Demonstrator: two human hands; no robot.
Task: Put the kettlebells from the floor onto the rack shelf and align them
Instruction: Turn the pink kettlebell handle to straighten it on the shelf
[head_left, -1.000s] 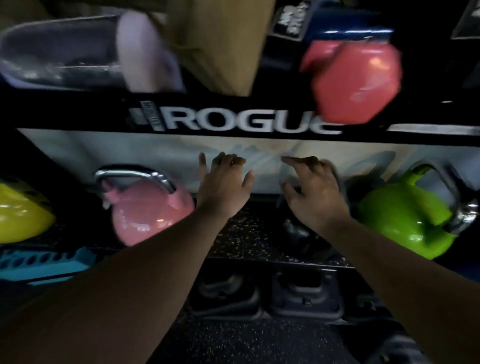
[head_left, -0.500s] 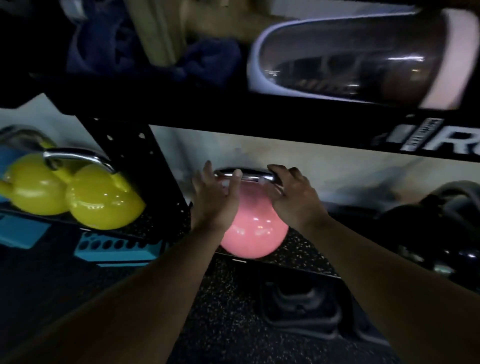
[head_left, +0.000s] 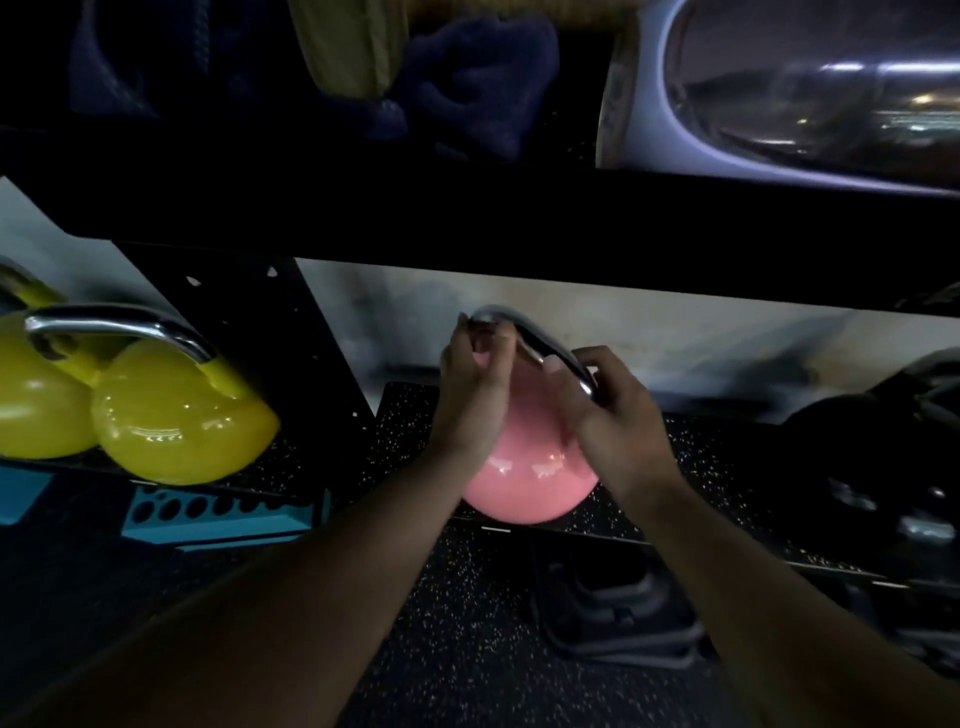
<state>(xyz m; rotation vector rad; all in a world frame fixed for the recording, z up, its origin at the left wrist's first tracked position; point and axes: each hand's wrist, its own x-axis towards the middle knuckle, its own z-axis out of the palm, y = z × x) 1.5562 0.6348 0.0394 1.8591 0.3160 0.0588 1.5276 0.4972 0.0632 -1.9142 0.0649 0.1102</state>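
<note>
A pink kettlebell (head_left: 530, 478) with a chrome handle sits on the low rack shelf (head_left: 717, 525), which has a black speckled mat. My left hand (head_left: 475, 400) grips the left end of the handle and my right hand (head_left: 613, 415) grips the right end. The handle is turned at a slant, its left end higher. Two yellow kettlebells (head_left: 176, 421) stand on the shelf section to the left, past a black upright (head_left: 291, 353).
Dark kettlebells (head_left: 878, 452) sit on the shelf at the right. A black crossbeam (head_left: 519, 228) runs just above my hands, with a clear container (head_left: 810, 88) and dark cloth on top. A blue perforated block (head_left: 218, 514) and black objects lie on the speckled floor.
The view has closed in on the pink kettlebell. Both hands have twisted its handle from level to slanted, turning the bell on the shelf.
</note>
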